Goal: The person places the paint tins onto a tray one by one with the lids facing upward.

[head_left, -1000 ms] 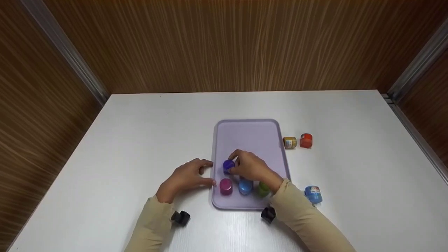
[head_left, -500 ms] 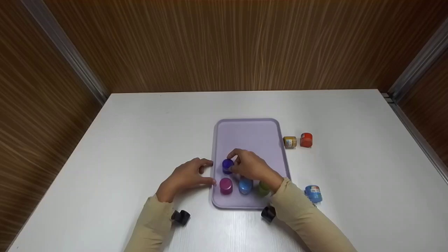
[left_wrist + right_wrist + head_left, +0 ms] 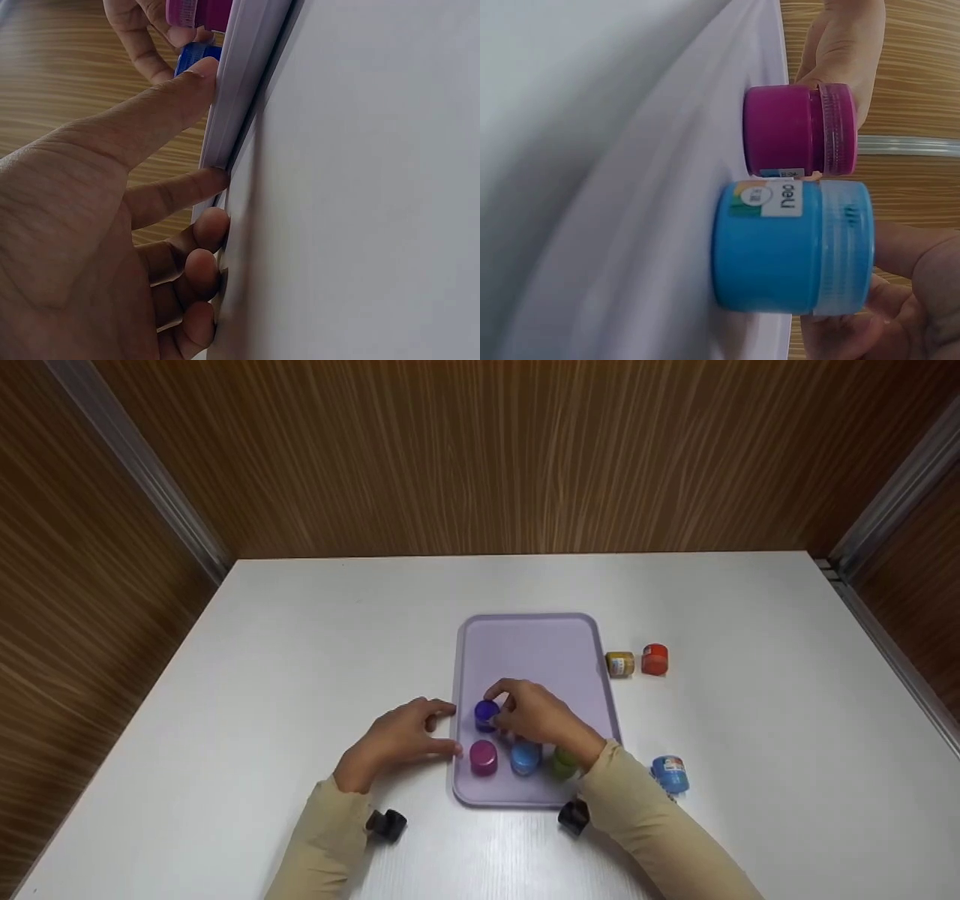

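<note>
A lilac tray [image 3: 532, 649] lies on the white table. My right hand [image 3: 536, 714] pinches a violet-blue paint jar [image 3: 487, 715] between thumb and fingers, upright over the tray's left part; I cannot tell if its base touches. My left hand [image 3: 401, 739] rests at the tray's left edge, its thumb [image 3: 161, 112] against the rim and its other fingers along the side. Toward the tray's front stand a magenta paint jar [image 3: 484, 758], a light blue paint jar [image 3: 526, 758] and a green paint jar [image 3: 563, 765], the last partly hidden by my right wrist.
Off the tray's right side lie an ochre paint jar [image 3: 620, 664] and a red paint jar [image 3: 655, 659]. Nearer, beside my right sleeve, is another blue paint jar [image 3: 670, 775]. Brown wood-grain panels [image 3: 517, 457] rise behind the table and at both sides.
My right hand has shifted the violet-blue paint jar slightly left, nearly in line behind the magenta one. My left hand has stayed at the tray's edge.
</note>
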`<state>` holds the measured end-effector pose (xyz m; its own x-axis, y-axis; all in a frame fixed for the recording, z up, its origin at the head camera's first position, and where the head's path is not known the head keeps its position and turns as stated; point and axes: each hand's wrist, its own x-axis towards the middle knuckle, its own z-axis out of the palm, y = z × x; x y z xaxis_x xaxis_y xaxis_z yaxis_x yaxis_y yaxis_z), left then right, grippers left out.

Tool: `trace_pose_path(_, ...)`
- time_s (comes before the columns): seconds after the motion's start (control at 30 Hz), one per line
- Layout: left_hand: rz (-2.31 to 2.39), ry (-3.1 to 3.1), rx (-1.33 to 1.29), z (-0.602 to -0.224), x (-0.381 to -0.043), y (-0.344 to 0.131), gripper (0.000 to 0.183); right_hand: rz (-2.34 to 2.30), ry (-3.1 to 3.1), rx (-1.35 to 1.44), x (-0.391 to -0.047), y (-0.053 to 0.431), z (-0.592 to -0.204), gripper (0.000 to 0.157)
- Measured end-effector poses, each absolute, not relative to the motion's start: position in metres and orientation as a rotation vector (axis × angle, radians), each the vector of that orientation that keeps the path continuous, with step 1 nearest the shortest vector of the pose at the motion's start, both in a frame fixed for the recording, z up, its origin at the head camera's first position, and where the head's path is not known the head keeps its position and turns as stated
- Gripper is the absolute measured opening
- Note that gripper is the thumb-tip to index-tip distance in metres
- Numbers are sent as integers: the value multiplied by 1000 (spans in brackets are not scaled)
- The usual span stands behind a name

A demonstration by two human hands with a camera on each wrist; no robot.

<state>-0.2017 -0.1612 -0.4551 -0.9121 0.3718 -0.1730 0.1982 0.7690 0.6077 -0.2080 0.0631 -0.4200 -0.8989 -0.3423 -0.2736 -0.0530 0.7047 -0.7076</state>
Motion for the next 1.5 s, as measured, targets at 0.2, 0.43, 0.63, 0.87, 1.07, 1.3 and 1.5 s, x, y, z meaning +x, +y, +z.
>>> trace_pose_path(0.2,883,2673,438,-456,-201,-162,67,-1032,2529,-313,-208,62,-421,35)
trace_pose_path(0.43,885,2670,428,-456,-200,-162,65,-1029,2529,-307,-207,61,-421,35)
trace_pose_path(0.63,882,2672,437,-455,-200,-161,66,-999,2548,-300,-205,61,-418,38)
trace_pose_path(0.87,876,2676,437,-455,-200,-162,65,-990,2607,-362,-202,66,-407,39)
trace_pose_path(1.07,875,2674,423,-455,-200,-162,66,-1052,2655,-432,-200,79,-392,36)
trace_pose_path(1.3,872,2682,443,-457,-201,-162,66,-1098,2651,-487,-203,101,-379,34)
trace_pose_path(1.5,881,2681,457,-456,-202,-161,67,-1095,2656,-455,-212,126,-365,37)
